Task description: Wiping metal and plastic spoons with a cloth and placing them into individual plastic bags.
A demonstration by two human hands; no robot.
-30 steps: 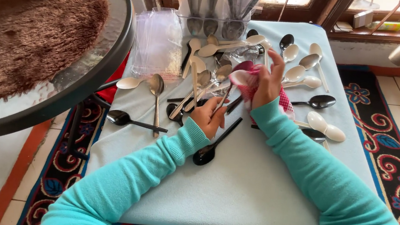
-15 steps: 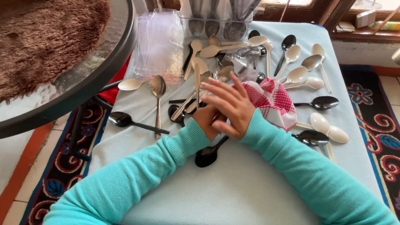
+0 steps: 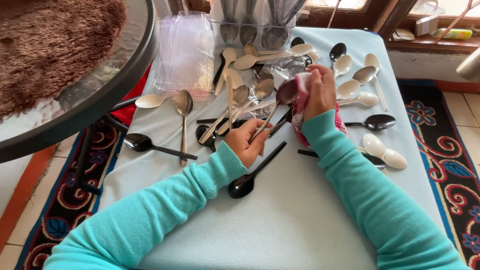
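My left hand (image 3: 247, 142) grips the handle of a dark spoon (image 3: 284, 92) and holds it tilted up over the table. My right hand (image 3: 320, 90) presses a pink and white cloth (image 3: 301, 108) against the spoon's bowl. Both arms wear turquoise sleeves. A black plastic spoon (image 3: 247, 177) lies on the table just below my left hand. Many more spoons, black, silver and cream, lie scattered around both hands.
The table (image 3: 278, 227) has a pale blue cover. A clear container of spoons (image 3: 252, 13) and a stack of clear plastic bags (image 3: 186, 53) stand at the back. A round glass table with a brown rug (image 3: 30, 56) sits left. Patterned carpet (image 3: 463, 192) lies right.
My right hand dropped toward the left hand half a second ago, then rose again with the cloth onto the bowl of the spoon that my left hand now holds up.
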